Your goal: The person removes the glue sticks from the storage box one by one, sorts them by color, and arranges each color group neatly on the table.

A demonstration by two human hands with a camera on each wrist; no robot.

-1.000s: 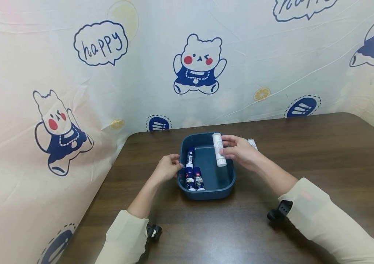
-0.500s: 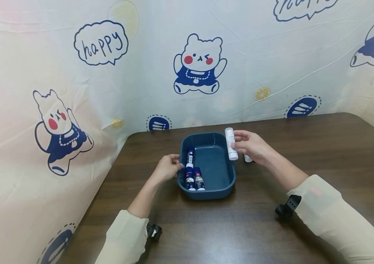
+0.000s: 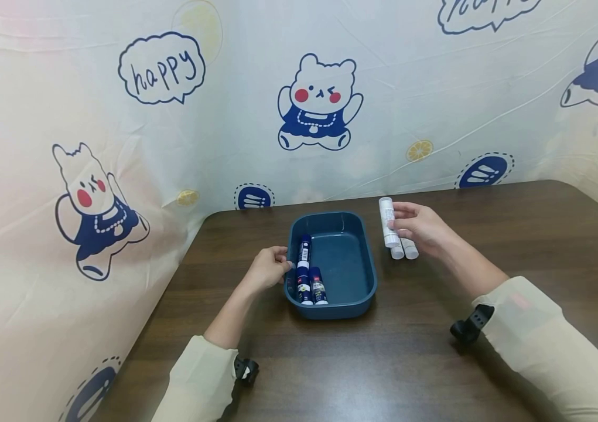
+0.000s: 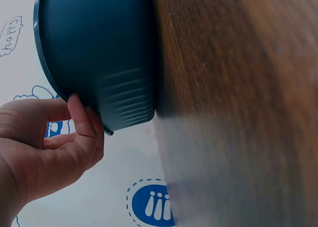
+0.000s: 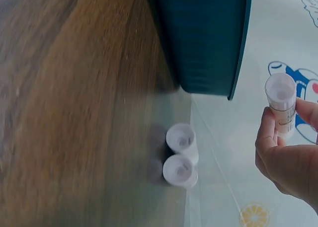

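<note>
Between the thumb and fingers of my right hand, a white glue stick is held up, to the right of a dark blue plastic bin. The right wrist view shows the held glue stick end-on, above the table. Two more white glue sticks lie side by side on the table below it, beside the bin. My left hand pinches the bin's left rim; in the left wrist view, its fingers curl at the edge. Inside the bin, three blue glue sticks lie along the left side.
The brown wooden table carries the bin near its far edge. A pale curtain with cartoon bears hangs behind and to the left. Each wrist wears a black strapped device.
My right hand has carried the white glue stick from over the bin to the right, above the two lying white ones, which now show more. My left hand has stayed on the rim.
</note>
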